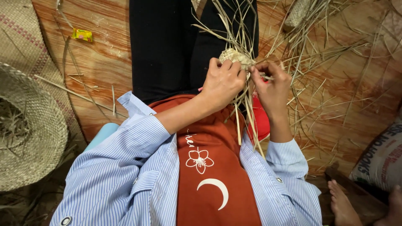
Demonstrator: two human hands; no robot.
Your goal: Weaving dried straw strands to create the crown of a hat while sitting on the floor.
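Striped sleeves (125,175) lead to both hands over the lap. Left hand (222,83) fingers grip a small woven piece (234,56); right hand (272,86) fingers pinch its straw strands (247,117).

light: warm, even, indoor | shadows: soft | focus: sharp centre | edges: slight wide-angle bending
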